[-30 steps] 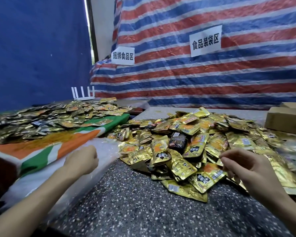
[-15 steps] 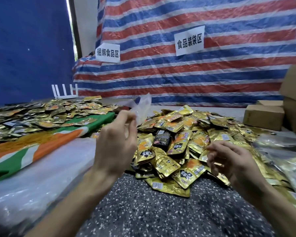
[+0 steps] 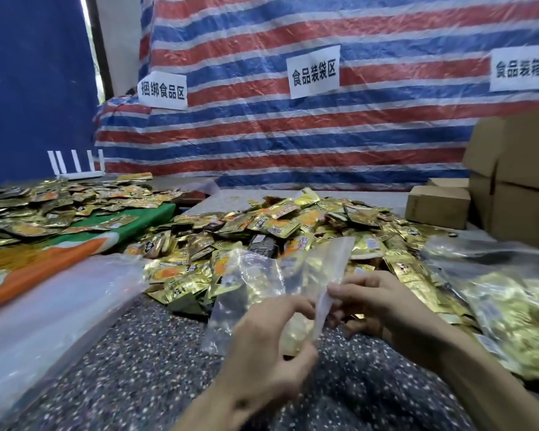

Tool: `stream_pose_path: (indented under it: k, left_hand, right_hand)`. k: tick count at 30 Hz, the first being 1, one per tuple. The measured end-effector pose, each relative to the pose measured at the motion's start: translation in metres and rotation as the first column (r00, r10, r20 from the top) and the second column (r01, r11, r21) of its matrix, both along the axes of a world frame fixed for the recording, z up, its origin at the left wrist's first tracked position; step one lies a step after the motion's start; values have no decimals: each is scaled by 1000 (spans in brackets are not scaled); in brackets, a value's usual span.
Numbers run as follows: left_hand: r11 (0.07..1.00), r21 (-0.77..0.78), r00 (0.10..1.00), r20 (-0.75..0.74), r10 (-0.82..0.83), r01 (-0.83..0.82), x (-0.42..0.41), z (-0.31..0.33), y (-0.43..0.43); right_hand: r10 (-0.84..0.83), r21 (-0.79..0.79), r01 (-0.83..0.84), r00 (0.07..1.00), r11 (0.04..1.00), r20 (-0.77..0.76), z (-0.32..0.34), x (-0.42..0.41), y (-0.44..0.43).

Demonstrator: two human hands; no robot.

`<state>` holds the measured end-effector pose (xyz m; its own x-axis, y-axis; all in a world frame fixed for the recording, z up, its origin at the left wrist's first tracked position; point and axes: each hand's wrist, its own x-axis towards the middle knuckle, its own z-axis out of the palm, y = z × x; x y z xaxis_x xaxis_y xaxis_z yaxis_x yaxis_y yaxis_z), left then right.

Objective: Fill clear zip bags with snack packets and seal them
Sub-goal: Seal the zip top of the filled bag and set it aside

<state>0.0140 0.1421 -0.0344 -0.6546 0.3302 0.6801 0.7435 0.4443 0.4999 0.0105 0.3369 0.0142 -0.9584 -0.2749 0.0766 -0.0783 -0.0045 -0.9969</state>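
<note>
An empty clear zip bag (image 3: 255, 287) is held upright above the speckled tabletop (image 3: 131, 362), just in front of a big heap of gold snack packets (image 3: 293, 231). My left hand (image 3: 268, 353) pinches the bag's near edge from below. My right hand (image 3: 380, 303) pinches the same edge from the right, fingertips nearly touching the left. The bag's mouth points up and to the right. Nothing shows inside the bag.
A stack of flat clear bags (image 3: 53, 309) lies at the left. Filled clear bags (image 3: 511, 306) lie at the right. Cardboard boxes (image 3: 511, 181) stand at the back right. A second packet heap (image 3: 59, 206) covers a green-and-orange cloth at the far left.
My left hand has lifted a clear bag from the left stack and carried it to the middle. My right hand has come over and taken hold of the bag's edge too.
</note>
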Motion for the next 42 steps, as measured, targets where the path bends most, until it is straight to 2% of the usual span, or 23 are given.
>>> stream_pose_path:
  k: [2,4,6,8,10,13,15,17,20,23,25,28,31,33,35,37,39,41,42]
  left_hand:
    - [984,160,958,260,-120,80,3,10,-3]
    - [965,228,927,316,-202,132,4,21,-1]
    - [957,229,891,375,-256,179,8,31,2]
    - [936,295,805,498,-321,191,9,36,7]
    - [923,361,714,611,-343,134,10,41,12]
    - [922,350,714,602,-358,167,7,40,14]
    - [892,403,679,598,-427,205,7,41,11]
    - [871,463,658,607,-446,163,5,44,7]
    - [817,577,647,629,-431,-16,-1,52,-1]
    - [680,720,588,613,-528,-140,-8,60,-15]
    - [630,760,557,596,-578,-158,-9,61,-20]
    - [562,812,491,559,-668,-160,-8,57,-16]
    - [468,873,424,478,-769,-134,-6,56,-13]
    - [432,897,386,432,-815,-90,-5,58,-15]
    - [436,896,399,431,-810,-82,-8,57,-18]
    - [450,885,467,450,-761,-120,-14,54,-20]
    - [569,817,600,502,-623,-92,-24,48,-26]
    - [748,660,748,533,-397,-73,-31,42,-33]
    - [820,561,806,535,-253,-115,-36,39,-37]
  right_hand:
    - [24,13,-24,1000,1000,-10,3,2,0]
    - [39,53,-37,999,998,-34,4,3,0]
    - [32,82,-27,998,996,-51,3,4,0]
    - [5,92,0,999,996,-52,2,4,-1]
    - [6,101,-1,999,995,-46,1,4,1]
    - [90,74,-88,996,993,-26,3,6,3]
    - [137,60,-137,991,989,-2,4,7,3]
    - [139,43,-139,990,989,2,4,8,2]
    - [-2,-28,1,999,1000,-40,6,7,1]
    - [-169,-81,158,973,984,-156,9,7,5]
    - [-240,-45,238,922,970,-304,6,6,6]
    - [-262,29,356,740,934,-619,1,10,-6]
    - [-73,153,339,568,928,-820,0,13,-7]
    - [91,302,284,574,910,-814,1,14,-2]
    - [160,358,210,619,910,-769,1,13,1]
    - [129,311,198,614,930,-778,-1,11,1]
    - [42,226,257,569,939,-822,-3,7,2]
    - [-2,182,291,534,939,-845,-3,6,4]
    - [-6,172,292,523,941,-853,-2,6,5]
